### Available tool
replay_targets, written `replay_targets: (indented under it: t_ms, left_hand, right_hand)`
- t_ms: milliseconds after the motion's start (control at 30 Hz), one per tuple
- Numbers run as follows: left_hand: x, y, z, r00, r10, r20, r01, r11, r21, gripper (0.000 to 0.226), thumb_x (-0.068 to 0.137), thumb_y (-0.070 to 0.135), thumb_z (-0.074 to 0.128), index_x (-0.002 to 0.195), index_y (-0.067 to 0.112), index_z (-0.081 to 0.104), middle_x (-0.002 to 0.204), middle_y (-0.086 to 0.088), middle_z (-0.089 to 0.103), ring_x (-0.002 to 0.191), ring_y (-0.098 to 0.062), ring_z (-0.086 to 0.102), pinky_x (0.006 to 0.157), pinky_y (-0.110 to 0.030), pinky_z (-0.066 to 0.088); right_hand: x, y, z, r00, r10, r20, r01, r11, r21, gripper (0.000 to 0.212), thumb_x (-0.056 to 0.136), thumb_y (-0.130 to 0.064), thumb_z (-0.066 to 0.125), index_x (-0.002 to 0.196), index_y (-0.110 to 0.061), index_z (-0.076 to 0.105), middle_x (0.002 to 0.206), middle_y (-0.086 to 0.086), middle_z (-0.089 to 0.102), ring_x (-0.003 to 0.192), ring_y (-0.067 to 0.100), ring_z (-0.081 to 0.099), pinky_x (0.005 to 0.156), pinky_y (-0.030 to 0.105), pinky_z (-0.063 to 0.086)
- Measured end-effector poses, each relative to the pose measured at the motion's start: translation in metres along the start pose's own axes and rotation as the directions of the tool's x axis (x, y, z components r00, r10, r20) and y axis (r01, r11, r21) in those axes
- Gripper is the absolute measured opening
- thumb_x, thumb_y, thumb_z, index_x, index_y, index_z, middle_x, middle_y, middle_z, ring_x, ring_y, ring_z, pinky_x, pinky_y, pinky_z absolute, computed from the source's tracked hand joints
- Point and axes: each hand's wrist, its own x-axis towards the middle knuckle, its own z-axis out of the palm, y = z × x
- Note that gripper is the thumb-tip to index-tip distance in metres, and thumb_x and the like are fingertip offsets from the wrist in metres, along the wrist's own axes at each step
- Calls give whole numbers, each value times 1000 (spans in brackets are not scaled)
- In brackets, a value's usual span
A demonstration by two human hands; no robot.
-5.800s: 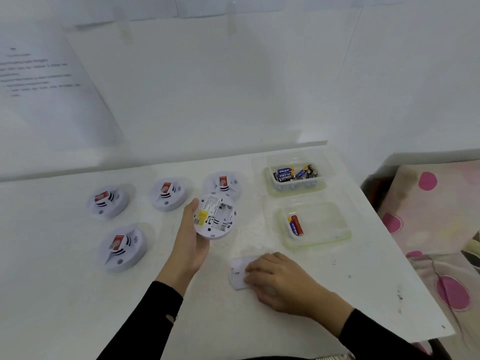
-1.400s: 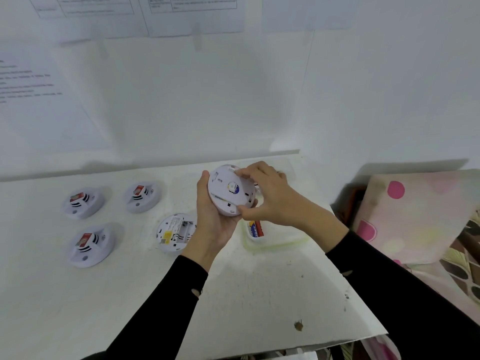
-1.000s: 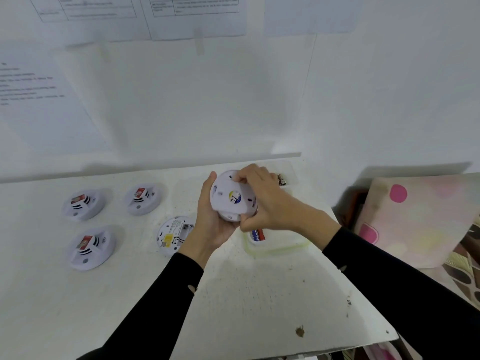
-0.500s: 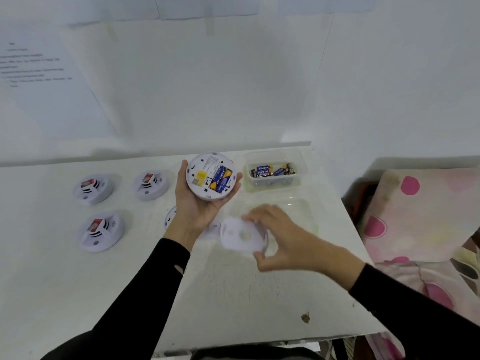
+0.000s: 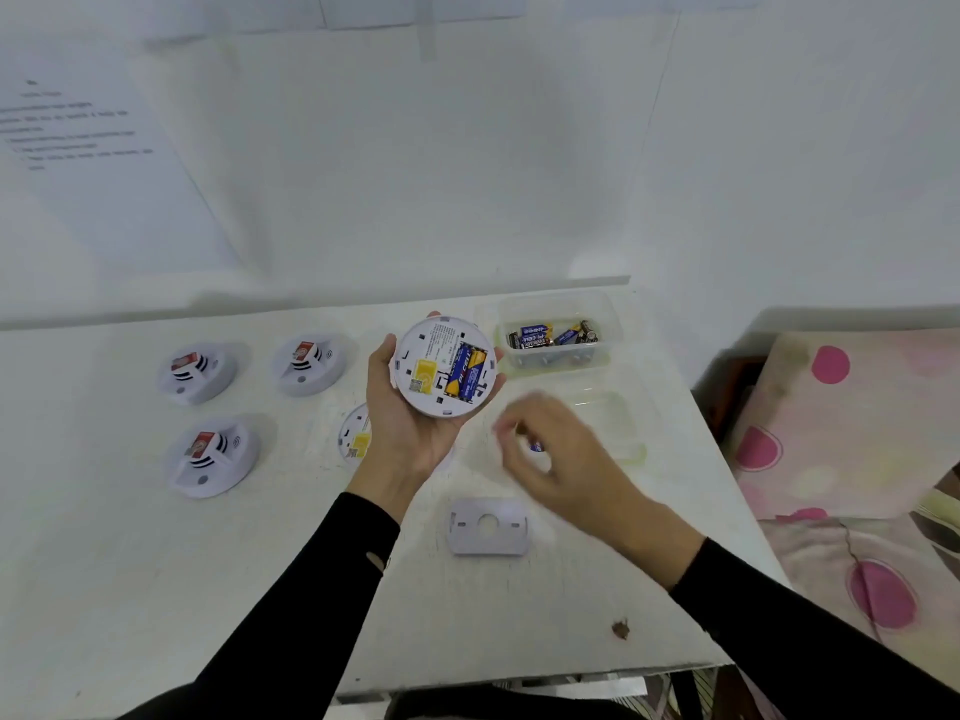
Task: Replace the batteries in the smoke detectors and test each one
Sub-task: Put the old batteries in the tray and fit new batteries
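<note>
My left hand (image 5: pixel 402 433) holds a round white smoke detector (image 5: pixel 444 366) back side up, with blue batteries (image 5: pixel 467 370) showing in its compartment. My right hand (image 5: pixel 558 457) is blurred, fingers apart and empty, just right of and below the detector. The detector's white mounting plate (image 5: pixel 488 527) lies flat on the table in front of it. Another opened detector (image 5: pixel 356 439) lies partly hidden behind my left wrist. Three closed detectors (image 5: pixel 213 457) sit at the left.
A clear tub of batteries (image 5: pixel 558 337) stands at the back right. A second clear tub (image 5: pixel 613 423), holding a battery, sits partly behind my right hand. The white table (image 5: pixel 156 589) ends near a pink-dotted cloth (image 5: pixel 852 459) on the right. Walls stand close behind.
My right hand took the mounting plate off the detector, set it on the table and let go. My left hand now shows the detector's battery side.
</note>
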Motion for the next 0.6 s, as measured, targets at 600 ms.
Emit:
replay_targets:
  t_ms: [600]
  left_hand:
    - [4, -11, 17, 985, 75, -156, -65, 996, 66, 43, 93, 52, 45, 115, 20, 64, 105, -10, 70, 88, -23, 69, 72, -35, 58]
  right_hand:
    - [77, -9, -1, 943, 283, -175, -273, 959, 77, 18, 89, 4, 42, 80, -11, 46, 95, 3, 42, 73, 1, 44, 69, 12, 36]
